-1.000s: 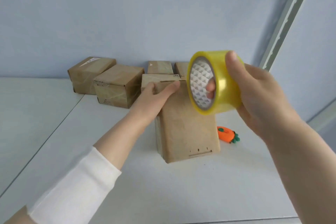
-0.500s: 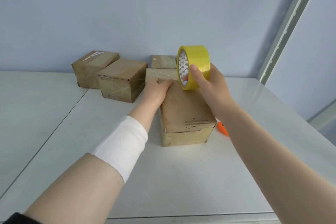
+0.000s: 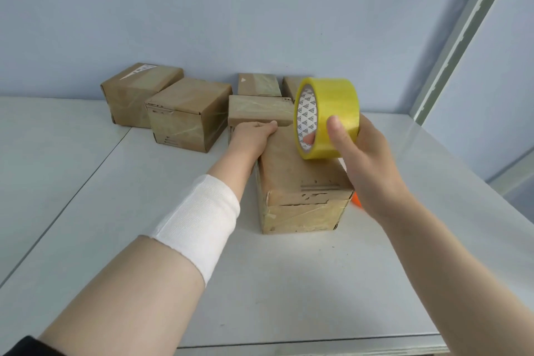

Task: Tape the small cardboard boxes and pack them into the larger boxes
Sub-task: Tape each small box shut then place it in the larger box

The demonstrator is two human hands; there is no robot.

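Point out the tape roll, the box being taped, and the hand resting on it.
tape roll [image 3: 332, 101], head view, yellow outer band.
box being taped [image 3: 289, 176], head view, bare top face.
left hand [image 3: 252, 137], head view, back of the hand.

Your right hand hides most of an orange thing (just right of the near box); the tape roll covers part of the far-right box.

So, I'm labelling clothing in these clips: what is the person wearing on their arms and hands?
The left hand and right hand are bare: no gloves, rings or watch visible. A white ribbed band wraps the left forearm, with a dark sleeve edge nearer the elbow. The right forearm is uncovered.
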